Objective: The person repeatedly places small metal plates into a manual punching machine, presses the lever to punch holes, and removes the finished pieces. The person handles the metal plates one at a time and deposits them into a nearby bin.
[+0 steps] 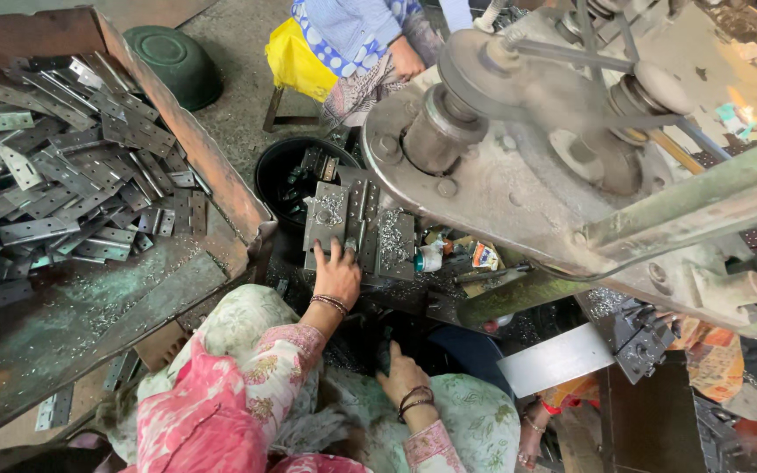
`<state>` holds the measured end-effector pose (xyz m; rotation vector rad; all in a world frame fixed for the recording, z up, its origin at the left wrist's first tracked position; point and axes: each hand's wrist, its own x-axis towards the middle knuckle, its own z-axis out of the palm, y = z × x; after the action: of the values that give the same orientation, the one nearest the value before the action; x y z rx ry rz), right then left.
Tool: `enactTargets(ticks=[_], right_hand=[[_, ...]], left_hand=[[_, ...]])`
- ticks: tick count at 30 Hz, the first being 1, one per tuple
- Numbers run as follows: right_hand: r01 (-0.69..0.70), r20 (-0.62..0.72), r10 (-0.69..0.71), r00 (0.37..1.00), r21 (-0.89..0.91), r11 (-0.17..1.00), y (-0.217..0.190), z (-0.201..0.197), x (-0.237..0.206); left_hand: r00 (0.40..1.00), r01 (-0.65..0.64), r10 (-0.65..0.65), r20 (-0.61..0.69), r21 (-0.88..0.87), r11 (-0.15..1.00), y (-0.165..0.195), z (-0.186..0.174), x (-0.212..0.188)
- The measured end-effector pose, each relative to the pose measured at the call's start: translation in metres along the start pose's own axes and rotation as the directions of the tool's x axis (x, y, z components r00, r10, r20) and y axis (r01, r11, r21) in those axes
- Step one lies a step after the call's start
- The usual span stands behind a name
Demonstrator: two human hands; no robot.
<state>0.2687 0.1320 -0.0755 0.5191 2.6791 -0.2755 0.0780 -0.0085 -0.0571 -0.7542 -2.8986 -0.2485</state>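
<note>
At the middle of the frame the left hand (336,276) lies flat with fingers spread, pressing on the near edge of a grey metal plate (327,216) that sits on the press bed; it grips nothing. Two more flat plates (395,243) lie just to its right, all three dusted with bright metal shavings. Lower centre, the right hand (401,375) is clenched around a dark handle (384,355), whose lower end is hidden. Each wrist wears dark bangles. One rusty tray (221,166) fills the upper left, heaped with punched steel hinge leaves (72,166), too many to count. One round black tub (278,171) stands behind the plates, and one green bowl (174,61) lies upside down at the top. A large grey belt-driven machine (519,166) fills the right.
</note>
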Motion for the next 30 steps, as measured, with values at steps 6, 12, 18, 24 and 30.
enactTargets(ticks=[6, 12, 18, 24, 30], right_hand=[[0.005, -0.080, 0.000, 0.997, 0.057, 0.998, 0.001, 0.042, -0.007], [-0.034, -0.012, 0.034, 0.999, 0.002, 0.999, 0.007, 0.026, 0.006], [0.007, 0.036, -0.005, 0.999, -0.061, 0.998, 0.014, 0.005, 0.018], [-0.057, -0.071, 0.060, 0.996, 0.048, 0.997, 0.010, 0.018, 0.012], [-0.059, -0.055, 0.064, 0.996, 0.097, 0.994, 0.009, 0.029, 0.006]], left_hand=[[0.999, -0.046, 0.047, -0.020, 0.044, 0.998, 0.002, -0.002, -0.002], [0.994, -0.101, 0.105, -0.016, 0.144, 0.984, 0.007, 0.000, -0.003], [0.995, -0.102, 0.104, -0.009, 0.149, 0.984, 0.015, 0.001, -0.003], [0.996, -0.084, 0.085, -0.011, 0.060, 0.995, 0.010, 0.002, 0.000], [0.996, -0.054, 0.053, -0.065, -0.006, 0.999, 0.001, 0.003, -0.009]])
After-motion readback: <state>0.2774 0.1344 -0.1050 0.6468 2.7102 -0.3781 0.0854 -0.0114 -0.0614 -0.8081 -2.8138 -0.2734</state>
